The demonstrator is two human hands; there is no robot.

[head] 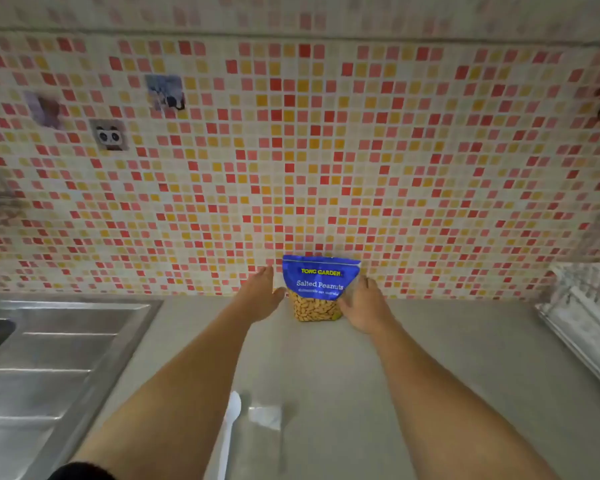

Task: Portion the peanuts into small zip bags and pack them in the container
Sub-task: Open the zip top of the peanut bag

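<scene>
Your two forearms are bare all the way to the wrists, and your left hand (262,292) and right hand (364,304) are bare too. The only clothing you show is a black sleeve (80,472) on your left arm, its hem a rounded dark edge

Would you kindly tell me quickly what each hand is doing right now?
Left hand: open, beside the peanut bag, holding nothing.
Right hand: against the bag's right edge; grip cannot be told.
</scene>
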